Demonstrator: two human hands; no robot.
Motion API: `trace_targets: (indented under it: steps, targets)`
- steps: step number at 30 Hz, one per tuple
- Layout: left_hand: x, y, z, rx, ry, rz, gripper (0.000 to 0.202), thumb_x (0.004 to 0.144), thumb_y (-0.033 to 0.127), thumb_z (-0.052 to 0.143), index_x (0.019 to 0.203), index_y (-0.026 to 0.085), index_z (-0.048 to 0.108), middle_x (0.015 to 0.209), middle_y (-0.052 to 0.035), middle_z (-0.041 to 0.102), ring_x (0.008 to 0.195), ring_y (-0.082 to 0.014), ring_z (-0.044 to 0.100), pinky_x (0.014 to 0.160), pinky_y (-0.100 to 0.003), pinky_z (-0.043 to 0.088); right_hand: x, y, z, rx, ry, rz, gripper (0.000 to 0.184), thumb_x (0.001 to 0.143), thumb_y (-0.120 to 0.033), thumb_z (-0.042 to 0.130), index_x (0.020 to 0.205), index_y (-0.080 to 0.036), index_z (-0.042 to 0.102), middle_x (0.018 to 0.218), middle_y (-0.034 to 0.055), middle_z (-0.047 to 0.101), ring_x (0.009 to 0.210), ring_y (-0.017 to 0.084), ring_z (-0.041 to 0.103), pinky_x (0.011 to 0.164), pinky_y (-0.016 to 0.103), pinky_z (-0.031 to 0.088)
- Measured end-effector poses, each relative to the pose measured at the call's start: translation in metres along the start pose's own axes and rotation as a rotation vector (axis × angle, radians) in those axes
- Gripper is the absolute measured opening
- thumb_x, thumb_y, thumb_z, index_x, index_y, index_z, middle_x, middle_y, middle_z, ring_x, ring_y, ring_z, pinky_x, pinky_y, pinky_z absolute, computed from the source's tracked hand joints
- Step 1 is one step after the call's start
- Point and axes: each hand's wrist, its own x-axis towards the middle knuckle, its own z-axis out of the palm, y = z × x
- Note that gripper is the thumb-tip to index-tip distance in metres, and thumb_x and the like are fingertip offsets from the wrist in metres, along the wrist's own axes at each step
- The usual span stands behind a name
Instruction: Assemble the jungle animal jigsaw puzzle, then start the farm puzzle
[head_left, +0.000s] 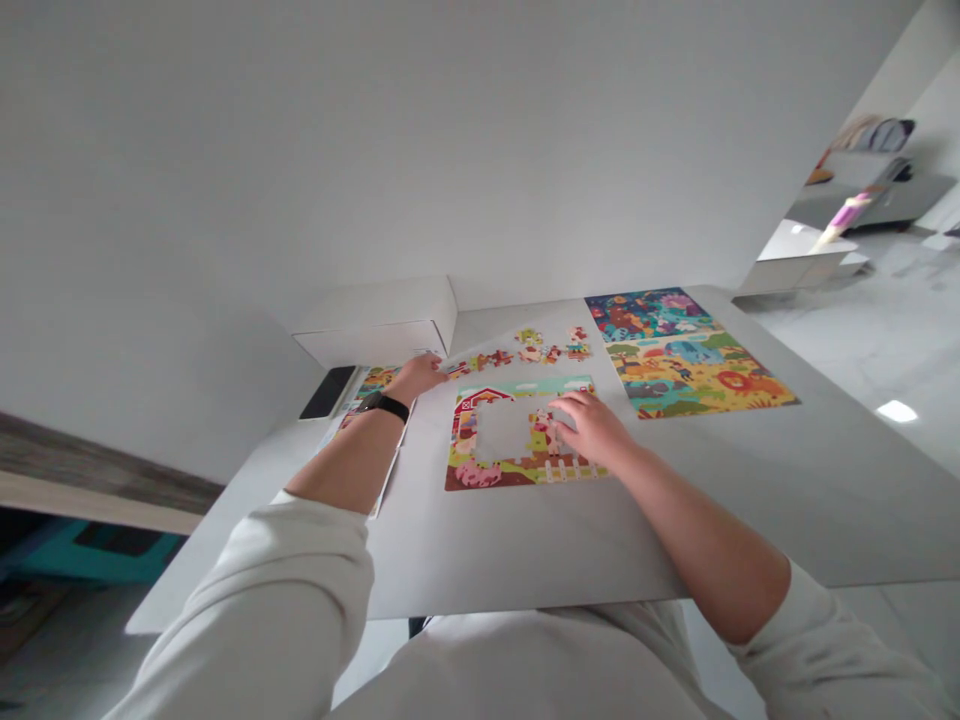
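Observation:
A farm jigsaw puzzle (480, 475) lies partly filled on the table, with a red barn, a pig and a white fence along its border. Grey shows through the gap in its middle. My right hand (592, 428) rests over the puzzle's right side, fingers curved and apart, next to a cow picture. Beyond the puzzle's far left corner, my left hand (417, 378), with a black watch on the wrist, has its fingertips pinched at a small puzzle piece (457, 371). More loose pieces (530, 354) are strewn in a row behind the puzzle.
Two finished-looking animal puzzles (694, 375) lie at the right. A white box (375, 315) stands against the wall at the back left. By my left forearm are a dark phone-like slab (328, 393) and printed sheets (375, 380). The table's front edge is close to my body.

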Motion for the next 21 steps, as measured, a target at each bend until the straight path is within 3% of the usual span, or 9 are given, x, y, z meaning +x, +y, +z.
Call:
trace_targets:
  steps: [3, 7, 12, 16, 21]
  targets:
    - [0.01, 0.005, 0.004, 0.063, -0.03, -0.017, 0.042, 0.068, 0.039, 0.083, 0.103, 0.018, 0.076, 0.101, -0.0096, 0.078, 0.099, -0.028, 0.069, 0.084, -0.03, 0.049, 0.0, 0.001, -0.001, 0.001, 0.048, -0.01, 0.03, 0.097, -0.021, 0.064, 0.126, -0.022, 0.073, 0.123, 0.014, 0.071, 0.119, 0.03, 0.064, 0.107, 0.049, 0.052]
    - [0.02, 0.009, 0.006, 0.076, -0.068, 0.007, 0.028, 0.068, 0.033, 0.082, 0.091, 0.019, 0.077, 0.093, -0.0076, 0.078, 0.094, -0.0268, 0.069, 0.081, -0.03, 0.047, 0.002, -0.001, -0.003, 0.004, 0.073, -0.002, 0.034, 0.097, -0.02, 0.063, 0.13, -0.022, 0.071, 0.125, 0.0143, 0.069, 0.121, 0.031, 0.063, 0.108, 0.05, 0.051]
    - [0.016, 0.008, 0.008, 0.045, -0.04, -0.007, 0.024, 0.066, 0.029, 0.085, 0.084, 0.019, 0.071, 0.081, -0.0038, 0.074, 0.083, -0.0228, 0.066, 0.075, -0.029, 0.045, 0.002, -0.003, -0.004, -0.009, 0.073, -0.002, 0.034, 0.097, -0.019, 0.062, 0.13, -0.021, 0.07, 0.124, 0.0149, 0.069, 0.122, 0.032, 0.062, 0.109, 0.05, 0.051]
    - [0.011, 0.006, 0.004, -0.113, 0.019, -0.045, 0.026, 0.066, 0.031, 0.087, 0.075, 0.021, 0.065, 0.072, -0.0014, 0.07, 0.078, -0.0209, 0.063, 0.072, -0.029, 0.043, 0.001, -0.002, -0.005, -0.014, 0.093, -0.022, 0.034, 0.097, -0.02, 0.062, 0.13, -0.02, 0.07, 0.125, 0.0149, 0.069, 0.121, 0.032, 0.063, 0.108, 0.05, 0.052]
    - [0.008, 0.02, -0.02, -0.387, 0.087, -0.056, 0.022, 0.074, 0.031, 0.08, 0.077, 0.019, 0.061, 0.066, 0.0006, 0.065, 0.065, -0.0153, 0.055, 0.066, -0.029, 0.04, 0.001, 0.001, -0.008, -0.011, 0.102, -0.029, 0.038, 0.097, -0.02, 0.062, 0.134, -0.022, 0.069, 0.126, 0.0149, 0.07, 0.12, 0.032, 0.064, 0.108, 0.052, 0.052]
